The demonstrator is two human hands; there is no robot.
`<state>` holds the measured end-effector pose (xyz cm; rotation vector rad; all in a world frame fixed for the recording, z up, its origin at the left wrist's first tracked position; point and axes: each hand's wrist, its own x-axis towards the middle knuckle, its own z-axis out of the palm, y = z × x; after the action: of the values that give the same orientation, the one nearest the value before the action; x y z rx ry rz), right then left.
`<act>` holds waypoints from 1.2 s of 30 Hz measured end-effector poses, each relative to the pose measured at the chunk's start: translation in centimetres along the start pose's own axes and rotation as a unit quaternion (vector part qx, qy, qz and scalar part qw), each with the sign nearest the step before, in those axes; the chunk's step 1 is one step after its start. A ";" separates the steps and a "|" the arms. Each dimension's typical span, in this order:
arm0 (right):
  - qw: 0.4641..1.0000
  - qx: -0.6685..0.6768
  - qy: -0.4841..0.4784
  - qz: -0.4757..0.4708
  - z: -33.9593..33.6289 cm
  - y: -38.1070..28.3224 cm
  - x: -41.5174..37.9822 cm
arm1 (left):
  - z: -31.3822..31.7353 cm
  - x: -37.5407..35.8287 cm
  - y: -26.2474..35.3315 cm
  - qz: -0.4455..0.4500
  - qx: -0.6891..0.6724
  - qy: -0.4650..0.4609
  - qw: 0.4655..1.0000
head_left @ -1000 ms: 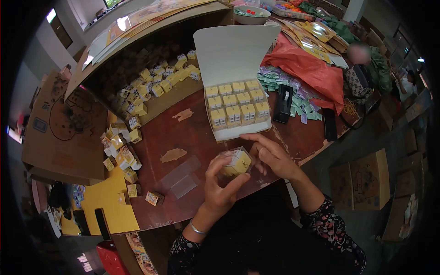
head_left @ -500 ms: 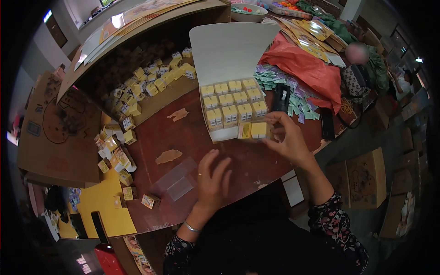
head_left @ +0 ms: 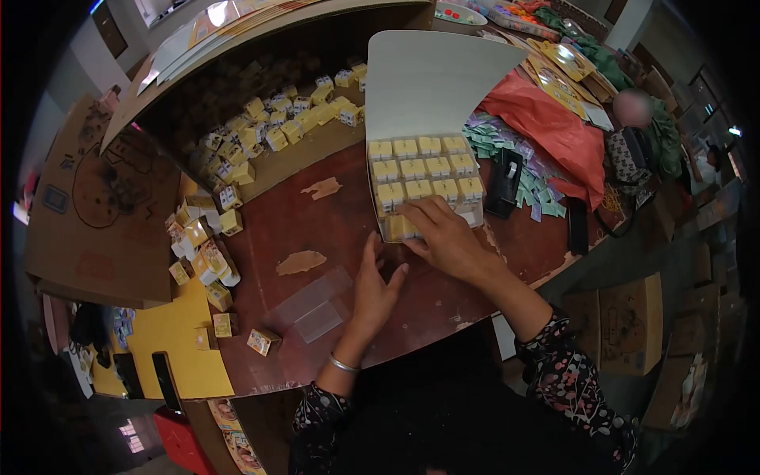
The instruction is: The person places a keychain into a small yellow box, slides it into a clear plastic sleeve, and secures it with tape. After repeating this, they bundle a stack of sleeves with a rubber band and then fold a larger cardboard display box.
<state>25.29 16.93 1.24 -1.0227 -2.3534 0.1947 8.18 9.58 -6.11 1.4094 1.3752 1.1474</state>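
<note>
The pack of small boxes sits at the near left corner of the open white carton, in front of the nearest row of packs. Its visible end is toward the left, with a yellow face turned up; the right part goes under my fingers, so the full direction of its long axis I cannot tell. The part I can see is bright yellow with shiny, clear plastic about it.

My right hand is bent over this pack, with the fingers on the far side and the thumb on the near side. Whether it grips the pack or only presses it, I cannot tell. My left hand is held with thumb and fingers apart, just beside the same corner; whether a fingertip touches the carton, I cannot tell. The two hands are separate from each other.

Behind the pack, yellow-topped packs form three rows of four, each row running from left to right. The carton's lid stands raised at the far side. Right of the carton lies a black tape dispenser, its long axis roughly near to far. On the table, left of my left hand, is clear plastic sheet.
</note>
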 end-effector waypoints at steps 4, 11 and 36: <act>0.999 0.033 0.026 -0.021 1.9 1.5 0.2 | 0.1 0.0 0.8 -0.015 -0.014 -0.003 1.000; 0.996 0.006 0.072 -0.053 2.9 1.5 -0.1 | 0.4 -0.1 1.9 -0.036 -0.047 -0.020 0.998; 0.904 0.381 -0.095 0.170 5.7 -8.7 -2.5 | -15.6 -3.8 -0.8 -0.118 0.364 -0.022 0.923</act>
<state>18.06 9.56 -1.61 -1.0074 -1.9278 1.2827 -7.05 5.35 -3.47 1.6804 1.9906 0.4387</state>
